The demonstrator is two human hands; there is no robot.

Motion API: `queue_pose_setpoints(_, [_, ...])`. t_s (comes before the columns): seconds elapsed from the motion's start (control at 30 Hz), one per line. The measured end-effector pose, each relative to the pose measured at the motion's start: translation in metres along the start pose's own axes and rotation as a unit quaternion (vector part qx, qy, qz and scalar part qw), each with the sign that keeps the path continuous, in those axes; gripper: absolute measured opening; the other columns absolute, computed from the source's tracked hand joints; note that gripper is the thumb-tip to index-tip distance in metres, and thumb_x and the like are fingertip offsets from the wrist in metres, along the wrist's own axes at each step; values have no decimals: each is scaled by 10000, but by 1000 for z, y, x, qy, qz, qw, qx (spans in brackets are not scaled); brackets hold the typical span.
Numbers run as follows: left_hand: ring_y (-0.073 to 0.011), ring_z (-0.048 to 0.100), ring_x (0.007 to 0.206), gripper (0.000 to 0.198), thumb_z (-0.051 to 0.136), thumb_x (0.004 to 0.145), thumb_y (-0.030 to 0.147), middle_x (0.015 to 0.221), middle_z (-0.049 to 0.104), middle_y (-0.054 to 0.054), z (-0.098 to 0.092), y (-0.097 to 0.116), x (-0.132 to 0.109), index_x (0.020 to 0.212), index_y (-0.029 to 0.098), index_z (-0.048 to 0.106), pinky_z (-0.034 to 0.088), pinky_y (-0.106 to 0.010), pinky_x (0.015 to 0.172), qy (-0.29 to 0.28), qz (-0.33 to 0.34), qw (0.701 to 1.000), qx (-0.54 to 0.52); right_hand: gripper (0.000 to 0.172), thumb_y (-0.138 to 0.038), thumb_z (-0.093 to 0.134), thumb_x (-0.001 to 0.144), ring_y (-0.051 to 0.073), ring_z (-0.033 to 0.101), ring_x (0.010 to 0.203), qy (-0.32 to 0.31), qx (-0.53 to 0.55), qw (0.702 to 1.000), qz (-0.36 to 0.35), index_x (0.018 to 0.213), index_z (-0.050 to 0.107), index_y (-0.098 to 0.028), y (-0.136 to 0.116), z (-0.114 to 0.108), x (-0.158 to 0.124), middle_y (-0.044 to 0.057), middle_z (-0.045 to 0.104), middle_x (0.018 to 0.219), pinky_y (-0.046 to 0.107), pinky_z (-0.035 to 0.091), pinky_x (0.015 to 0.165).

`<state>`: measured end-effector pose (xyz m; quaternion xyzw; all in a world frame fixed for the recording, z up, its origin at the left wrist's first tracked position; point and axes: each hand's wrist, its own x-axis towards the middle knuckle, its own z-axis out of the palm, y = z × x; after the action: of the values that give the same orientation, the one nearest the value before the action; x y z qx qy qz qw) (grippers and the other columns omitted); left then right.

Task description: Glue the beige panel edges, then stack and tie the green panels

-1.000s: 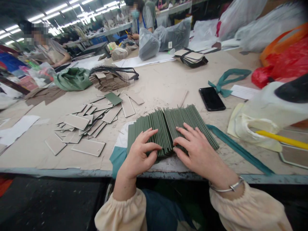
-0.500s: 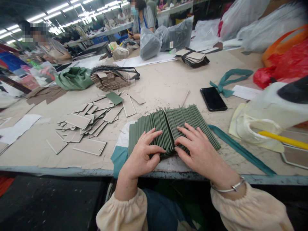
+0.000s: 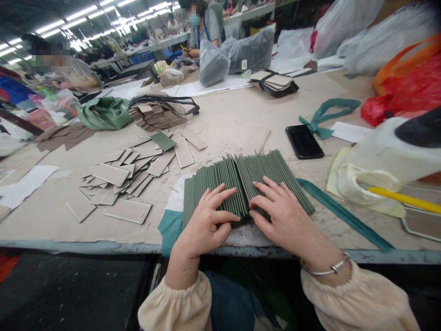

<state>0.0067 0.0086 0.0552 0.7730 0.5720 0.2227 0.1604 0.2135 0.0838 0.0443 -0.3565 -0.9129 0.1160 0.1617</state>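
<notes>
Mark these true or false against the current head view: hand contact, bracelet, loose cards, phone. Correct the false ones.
1. The left hand has fingers on the row of green pieces. True.
2. The right hand is raised clear of the green pieces. False: its fingers rest on them.
3. A bracelet circles the right wrist. True.
4. The loose cards lie to the right of both hands. False: they lie to the left of both.
5. The black phone is under the left hand. False: it lies on the table, beyond the right hand.
</notes>
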Motion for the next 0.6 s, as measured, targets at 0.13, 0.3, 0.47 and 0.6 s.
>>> queue_pose_setpoints(0.13, [-255, 279, 1412, 363, 503, 740, 67, 1471, 418, -9, 0, 0, -1, 917, 274, 743, 195, -529, 1157, 4, 3, 1000, -5, 132, -244, 510, 868, 313, 316, 1380, 0, 0, 1000, 1, 933, 624, -230, 0, 0, 0, 85, 517, 1373, 589, 261, 1088])
queue_pose_setpoints(0.3, [-253, 286, 1408, 346, 501, 726, 61, 1465, 427, -15, 0, -1, -1, 880, 256, 743, 202, -525, 1157, 13, 1, 1000, -2, 129, -246, 522, 863, 315, 321, 1376, 3, 1, 1000, -1, 939, 625, -228, 0, -1, 0, 87, 519, 1370, 590, 271, 1082])
queue_pose_setpoints(0.47, [-258, 255, 1421, 367, 508, 742, 75, 1481, 404, -3, 0, -1, 0, 928, 284, 745, 177, -553, 1155, -3, -4, 1000, 8, 123, -239, 523, 860, 314, 329, 1373, 7, 5, 1000, -4, 924, 627, -228, 1, 0, 1, 87, 528, 1364, 600, 282, 1073])
queue_pose_setpoints(0.6, [-276, 239, 1426, 384, 514, 744, 72, 1496, 380, 9, 1, 0, 0, 953, 298, 743, 176, -589, 1142, -15, -6, 1000, 13, 115, -232, 537, 847, 319, 340, 1366, 11, 8, 1000, -7, 913, 630, -225, 1, 0, 1, 92, 534, 1357, 617, 293, 1060])
